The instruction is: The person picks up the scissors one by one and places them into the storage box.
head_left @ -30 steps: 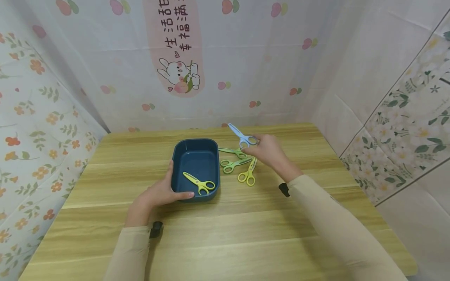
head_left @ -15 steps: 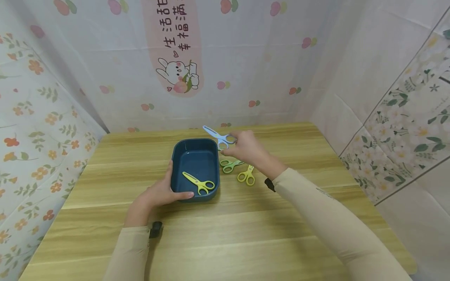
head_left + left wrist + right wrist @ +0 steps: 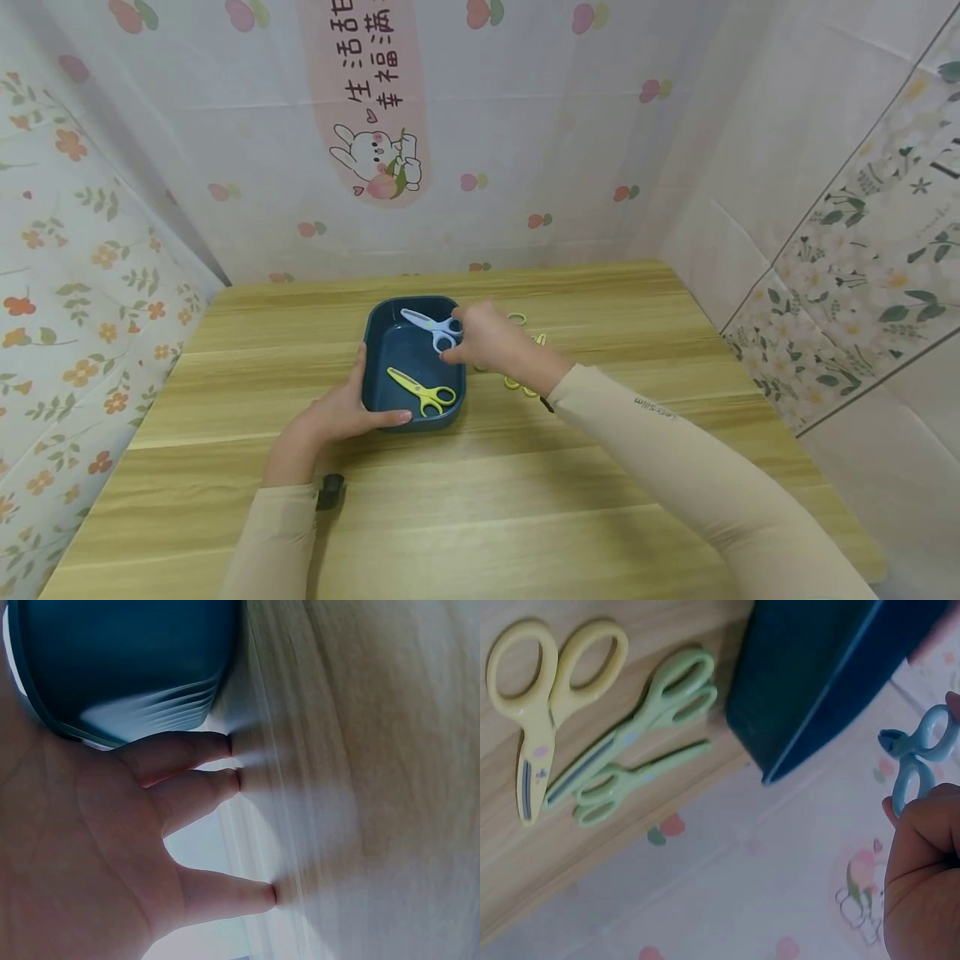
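Swept over from 2 o'clock of the dark blue tray (image 3: 405,352), the blue scissors (image 3: 432,326) now appear within its rim, above the 12-to-1 o'clock end, in the right hand (image 3: 483,340); half a second ago they were at the 1 o'clock corner. Their blades have swung from between 10 and 11 o'clock to nearer 10. The hand has come to the tray's 3 o'clock rim, in the head view now hiding most of the two green scissors (image 3: 629,735), while lettering on the right sleeve (image 3: 637,425) turns legible.
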Tool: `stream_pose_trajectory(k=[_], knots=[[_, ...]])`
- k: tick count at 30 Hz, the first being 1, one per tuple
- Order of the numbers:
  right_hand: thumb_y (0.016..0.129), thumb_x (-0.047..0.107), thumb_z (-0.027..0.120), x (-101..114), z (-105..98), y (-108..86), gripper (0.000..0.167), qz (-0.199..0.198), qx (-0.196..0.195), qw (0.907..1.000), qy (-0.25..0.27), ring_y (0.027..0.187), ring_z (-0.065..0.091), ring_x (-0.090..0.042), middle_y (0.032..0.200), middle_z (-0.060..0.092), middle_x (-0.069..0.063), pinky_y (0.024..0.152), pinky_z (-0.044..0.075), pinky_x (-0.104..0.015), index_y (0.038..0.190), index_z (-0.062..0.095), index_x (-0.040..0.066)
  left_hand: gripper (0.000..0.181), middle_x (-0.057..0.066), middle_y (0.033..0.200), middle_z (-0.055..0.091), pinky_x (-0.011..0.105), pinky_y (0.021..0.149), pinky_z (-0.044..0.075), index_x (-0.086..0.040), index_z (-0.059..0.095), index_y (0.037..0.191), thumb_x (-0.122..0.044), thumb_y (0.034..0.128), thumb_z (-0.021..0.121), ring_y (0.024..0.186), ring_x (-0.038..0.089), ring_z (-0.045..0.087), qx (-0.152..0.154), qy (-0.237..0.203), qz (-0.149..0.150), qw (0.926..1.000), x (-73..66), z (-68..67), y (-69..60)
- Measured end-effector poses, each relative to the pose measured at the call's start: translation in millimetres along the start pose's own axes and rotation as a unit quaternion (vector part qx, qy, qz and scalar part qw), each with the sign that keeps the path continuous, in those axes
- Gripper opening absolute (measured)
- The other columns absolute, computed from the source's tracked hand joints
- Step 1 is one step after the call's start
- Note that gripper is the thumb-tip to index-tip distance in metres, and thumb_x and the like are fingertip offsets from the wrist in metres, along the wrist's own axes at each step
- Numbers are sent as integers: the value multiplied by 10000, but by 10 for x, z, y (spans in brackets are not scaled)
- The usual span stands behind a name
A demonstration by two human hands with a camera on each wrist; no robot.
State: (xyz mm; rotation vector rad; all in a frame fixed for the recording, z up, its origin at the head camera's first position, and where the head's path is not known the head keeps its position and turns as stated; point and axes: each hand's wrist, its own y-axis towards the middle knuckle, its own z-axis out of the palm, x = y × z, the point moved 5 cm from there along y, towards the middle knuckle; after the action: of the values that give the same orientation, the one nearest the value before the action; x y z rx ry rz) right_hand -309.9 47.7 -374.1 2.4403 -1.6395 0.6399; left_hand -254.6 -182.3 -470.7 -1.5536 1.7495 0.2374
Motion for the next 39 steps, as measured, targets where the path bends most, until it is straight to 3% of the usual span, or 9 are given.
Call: stream_pose_trajectory(k=[3,6,13,20,26,28,32,35,39], knots=[[918,364,841,38,92,13,779,38,108,9998,-139,1198,696,-208,1452,674,-177,1023,598,-368,1535,540,-3,1493,337,1725,221,669,1193,402,-192,-307,1653,-763,803,781,1479,531,442,-3,2,16,10000,3,4,2],[927,359,834,64,168,18,780,120,275,9995,-109,1314,663,-262,1494,638,-191,1065,581,-396,1549,526,4,1491,326,1736,198,675,1200,392,-195,-312,1650,-766,805,776,1488,527,428,9,-5,5,10000,10,11,4],[922,388,837,78,287,24,751,149,318,9986,-389,1209,714,-230,1445,680,-163,1001,613,-380,1520,569,22,1496,321,1743,181,682,1201,388,-205,-323,1645,-773,801,774,1496,529,416,31,-39,-45,10000,15,16,-4],[917,370,848,63,379,22,709,1,297,9988,-384,1233,692,-253,1395,703,-174,1046,585,-387,1458,612,-24,1495,313,1752,159,682,1209,376,-197,-324,1644,-762,807,778,1516,523,394,61,-95,-5,9999,9,12,1],[912,357,846,42,428,22,655,14,424,9987,-296,872,685,-165,1159,753,-113,723,568,-263,1403,648,-29,1494,311,1756,140,688,1214,366,-197,-327,1642,-768,808,772,1529,532,375,74,-60,-36,9999,2,4,4],[908,363,850,26,442,21,663,36,457,9986,-254,849,673,-160,1149,749,-109,687,546,-248,1408,648,-24,1493,313,1755,139,687,1216,364,-197,-327,1642,-769,808,772,1530,533,375,73,-49,-33,10000,0,5,4],[902,388,860,-6,461,25,755,41,434,9988,-202,1119,716,-214,1369,710,-158,899,603,-314,1493,590,4,1495,326,1748,150,684,1209,376,-183,-325,1643,-769,810,769,1520,537,388,86,-27,-28,10000,-1,11,-3],[897,400,869,-25,469,33,826,16,382,9992,-129,1350,647,-287,1501,636,-183,1090,561,-406,1558,528,40,1495,334,1741,167,678,1200,391,-176,-317,1647,-771,808,769,1509,539,405,75,1,-25,10000,-3,11,-9],[882,424,879,-45,461,44,844,9,278,9996,-64,1429,586,-317,1544,604,-170,1154,518,-448,1574,521,96,1496,338,1738,174,675,1192,400,-169,-310,1650,-775,807,767,1505,548,411,51,60,-11,10000,-6,4,-7]])
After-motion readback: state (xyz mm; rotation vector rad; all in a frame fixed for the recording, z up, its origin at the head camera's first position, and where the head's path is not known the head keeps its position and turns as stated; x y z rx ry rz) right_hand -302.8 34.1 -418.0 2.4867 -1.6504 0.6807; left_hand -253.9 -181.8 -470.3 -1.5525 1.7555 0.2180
